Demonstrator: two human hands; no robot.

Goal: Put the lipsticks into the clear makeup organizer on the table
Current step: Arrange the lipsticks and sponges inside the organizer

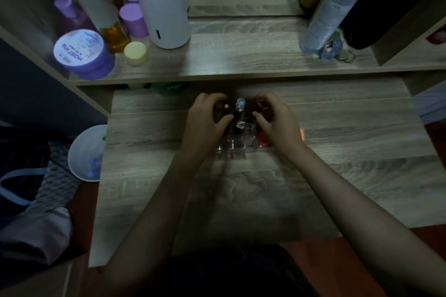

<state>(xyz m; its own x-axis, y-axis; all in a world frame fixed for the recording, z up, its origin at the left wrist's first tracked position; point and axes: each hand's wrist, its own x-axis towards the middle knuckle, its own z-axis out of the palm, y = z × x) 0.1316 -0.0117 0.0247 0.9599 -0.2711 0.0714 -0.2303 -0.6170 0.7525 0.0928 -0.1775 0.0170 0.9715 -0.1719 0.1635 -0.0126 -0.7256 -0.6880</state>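
Observation:
The clear makeup organizer (237, 144) stands on the wooden table, its gridded front cells see-through. A dark lipstick with a silver cap (239, 109) stands upright in its back row. My left hand (207, 118) curls around a dark lipstick with a red-marked top (226, 106) at the organizer's left rear. At the right rear, my right hand (275, 119) closes its fingers on a dark lipstick with a copper rim (260, 104). An orange-red item (263, 139) lies beside the organizer under my right wrist, partly hidden.
A raised shelf (241, 60) behind holds a purple jar (83, 54), a yellow-lidded pot (135, 52), a white cylinder (160, 5), purple caps and bottles, and a spray bottle (330, 12) at right. A white bin (87, 152) sits left of the table.

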